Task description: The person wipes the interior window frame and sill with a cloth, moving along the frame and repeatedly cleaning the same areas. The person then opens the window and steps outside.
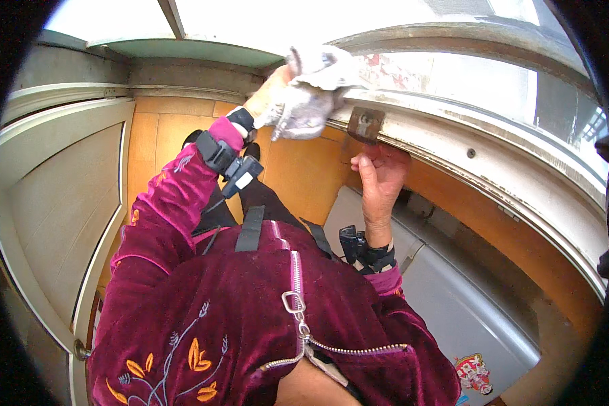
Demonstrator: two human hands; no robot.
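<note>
A crumpled white and grey cloth point(309, 109) is bunched in my left hand point(270, 94), beside the white window frame point(436, 142). The cloth hides most of that hand's fingers. On the frame, just right of the cloth, sits a worn brown plate point(365, 125), perhaps a latch or hinge. My right hand point(383, 170) is right below this plate, fingers curled up against the frame's lower edge. Its thumb stands apart from the frame. Whether those fingers grip the edge is not clear.
A grey appliance point(451, 289), apparently a refrigerator, stands low at my right with a sticker point(473, 373) on it. A cream panelled door point(66, 203) with a metal knob point(82, 349) is at my left. Window glass point(254, 23) spans the top. Orange tiles point(299, 167) lie below.
</note>
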